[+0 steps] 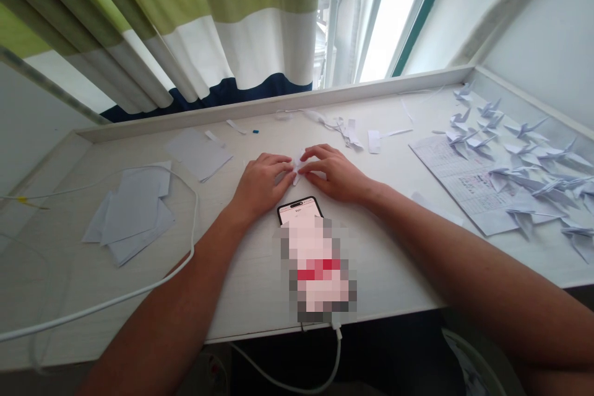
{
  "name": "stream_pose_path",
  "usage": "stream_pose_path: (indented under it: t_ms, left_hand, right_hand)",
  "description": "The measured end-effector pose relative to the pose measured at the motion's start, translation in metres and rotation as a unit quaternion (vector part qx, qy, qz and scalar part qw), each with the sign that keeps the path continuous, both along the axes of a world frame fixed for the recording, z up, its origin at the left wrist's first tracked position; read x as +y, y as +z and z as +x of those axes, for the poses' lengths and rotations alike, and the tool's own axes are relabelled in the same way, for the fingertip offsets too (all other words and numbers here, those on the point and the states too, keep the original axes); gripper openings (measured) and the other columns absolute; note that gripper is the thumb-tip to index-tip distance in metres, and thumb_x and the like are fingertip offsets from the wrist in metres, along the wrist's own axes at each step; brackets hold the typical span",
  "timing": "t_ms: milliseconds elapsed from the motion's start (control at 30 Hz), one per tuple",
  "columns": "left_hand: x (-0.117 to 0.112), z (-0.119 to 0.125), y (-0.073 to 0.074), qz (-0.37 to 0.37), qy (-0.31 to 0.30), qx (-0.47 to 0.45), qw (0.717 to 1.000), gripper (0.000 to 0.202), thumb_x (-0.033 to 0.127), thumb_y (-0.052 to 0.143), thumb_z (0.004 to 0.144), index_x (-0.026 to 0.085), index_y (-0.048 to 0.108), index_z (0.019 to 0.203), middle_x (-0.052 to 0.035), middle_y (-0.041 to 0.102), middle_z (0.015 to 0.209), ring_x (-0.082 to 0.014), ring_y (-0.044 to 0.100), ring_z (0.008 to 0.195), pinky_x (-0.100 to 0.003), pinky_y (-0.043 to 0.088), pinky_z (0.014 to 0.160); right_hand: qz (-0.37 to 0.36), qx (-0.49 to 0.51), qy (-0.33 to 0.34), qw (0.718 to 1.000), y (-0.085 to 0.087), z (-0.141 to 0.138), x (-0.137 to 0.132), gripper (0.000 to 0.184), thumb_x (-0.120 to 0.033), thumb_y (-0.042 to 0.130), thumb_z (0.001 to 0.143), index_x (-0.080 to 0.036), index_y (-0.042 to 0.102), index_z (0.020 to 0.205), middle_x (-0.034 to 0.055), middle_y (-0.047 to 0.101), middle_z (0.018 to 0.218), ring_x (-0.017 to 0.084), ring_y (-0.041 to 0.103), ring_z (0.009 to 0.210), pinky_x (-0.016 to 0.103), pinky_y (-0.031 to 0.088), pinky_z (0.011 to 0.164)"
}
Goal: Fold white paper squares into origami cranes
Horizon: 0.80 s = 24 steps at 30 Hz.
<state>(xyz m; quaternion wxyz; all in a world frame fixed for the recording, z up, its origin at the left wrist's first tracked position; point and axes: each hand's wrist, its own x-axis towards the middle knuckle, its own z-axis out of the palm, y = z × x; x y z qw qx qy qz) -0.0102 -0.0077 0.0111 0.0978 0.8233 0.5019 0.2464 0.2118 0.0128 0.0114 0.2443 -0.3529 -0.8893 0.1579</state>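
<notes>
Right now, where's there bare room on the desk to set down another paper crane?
Bare desktop lies between the loose paper sheets and your left hand, and another patch between your right hand and the printed sheet. The far right is crowded with paper cranes.

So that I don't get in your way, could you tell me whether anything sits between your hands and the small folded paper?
Nothing visible does: the left hand and right hand both touch the folded white paper directly. The smartphone lies nearer you, not between them.

A short word stood at the top of the phone (pixel 299 211) screen, too small to read surely; the writing on the sheet (pixel 466 184) at right was illegible too.
</notes>
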Motion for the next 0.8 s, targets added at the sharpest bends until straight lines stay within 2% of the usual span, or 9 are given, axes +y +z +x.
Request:
stream_pose_path:
  t_ms: [67, 167, 267, 367, 467, 567, 667, 800]
  left_hand:
    - [-0.001, 0.001, 0.003, -0.002, -0.016, -0.006, 1.0, 0.022, 0.032, 0.063, 0.095, 0.025, 0.079, 0.109, -0.0057, 0.077, 0.124, -0.0269, 0.065, 0.118, -0.045, 0.046, 0.105]
    - [-0.002, 0.002, 0.005, -0.015, -0.034, -0.015, 0.999, 0.021, 0.031, 0.061, 0.097, 0.027, 0.079, 0.109, -0.0046, 0.078, 0.122, -0.0255, 0.068, 0.116, -0.044, 0.046, 0.104]
    - [-0.001, 0.0, 0.005, -0.021, -0.036, -0.017, 0.999, 0.019, 0.039, 0.069, 0.093, 0.028, 0.08, 0.103, -0.0045, 0.079, 0.12, -0.027, 0.069, 0.117, -0.046, 0.044, 0.107]
    - [0.001, -0.003, 0.004, -0.029, -0.042, -0.027, 0.998, 0.02, 0.043, 0.075, 0.088, 0.029, 0.081, 0.1, -0.0041, 0.081, 0.116, -0.0279, 0.07, 0.117, -0.049, 0.042, 0.11]
    - [0.003, -0.008, 0.004, -0.043, -0.067, -0.048, 0.996, 0.014, 0.036, 0.071, 0.09, 0.028, 0.082, 0.092, -0.0035, 0.081, 0.114, -0.0264, 0.072, 0.115, -0.048, 0.043, 0.11]
    - [0.004, -0.012, 0.003, -0.04, -0.08, -0.059, 0.994, 0.016, 0.029, 0.066, 0.092, 0.028, 0.082, 0.094, -0.0032, 0.081, 0.115, -0.0257, 0.072, 0.115, -0.047, 0.043, 0.111]
    - [0.004, -0.013, 0.002, -0.024, -0.075, -0.063, 0.995, 0.02, 0.022, 0.063, 0.09, 0.028, 0.082, 0.095, -0.003, 0.081, 0.114, -0.025, 0.073, 0.115, -0.045, 0.044, 0.111]
    - [0.005, -0.014, 0.002, -0.035, -0.082, -0.068, 0.994, 0.014, 0.025, 0.068, 0.088, 0.028, 0.082, 0.09, -0.0032, 0.081, 0.113, -0.0254, 0.072, 0.116, -0.044, 0.045, 0.11]
  right_hand:
    - [-0.002, 0.004, 0.019, 1.0, -0.003, 0.002, 0.003, 0.026, -0.017, 0.059, 0.097, -0.023, 0.079, 0.113, 0.0089, 0.072, 0.13, 0.028, 0.057, 0.133, 0.05, 0.04, 0.114]
    - [-0.009, 0.008, 0.013, 1.0, -0.005, 0.003, 0.005, 0.03, -0.018, 0.059, 0.097, -0.023, 0.076, 0.12, 0.0074, 0.076, 0.125, 0.026, 0.064, 0.126, 0.05, 0.041, 0.113]
    - [-0.001, 0.001, 0.003, 1.0, -0.004, 0.003, 0.006, 0.026, -0.019, 0.06, 0.096, -0.024, 0.078, 0.115, 0.0075, 0.078, 0.117, 0.027, 0.067, 0.117, 0.05, 0.044, 0.108]
    - [0.006, -0.002, 0.012, 1.0, -0.002, 0.003, 0.007, 0.023, -0.019, 0.063, 0.096, -0.024, 0.08, 0.111, 0.0077, 0.077, 0.121, 0.029, 0.063, 0.123, 0.05, 0.044, 0.108]
    - [0.009, 0.002, 0.021, 1.0, -0.001, 0.004, 0.009, 0.022, -0.02, 0.064, 0.097, -0.026, 0.08, 0.111, 0.0058, 0.077, 0.125, 0.029, 0.06, 0.13, 0.05, 0.041, 0.111]
    - [0.003, -0.002, 0.033, 0.999, -0.002, 0.004, 0.01, 0.021, -0.022, 0.063, 0.098, -0.027, 0.082, 0.105, 0.0048, 0.08, 0.116, 0.028, 0.064, 0.122, 0.049, 0.041, 0.109]
    - [0.012, -0.017, 0.023, 1.0, -0.001, 0.001, 0.008, 0.019, -0.027, 0.065, 0.098, -0.028, 0.082, 0.106, 0.0057, 0.079, 0.115, 0.028, 0.063, 0.118, 0.047, 0.041, 0.106]
    - [0.031, -0.038, 0.01, 0.999, 0.001, -0.004, 0.006, 0.018, -0.03, 0.068, 0.097, -0.027, 0.081, 0.108, 0.0072, 0.077, 0.111, 0.027, 0.062, 0.112, 0.044, 0.04, 0.103]
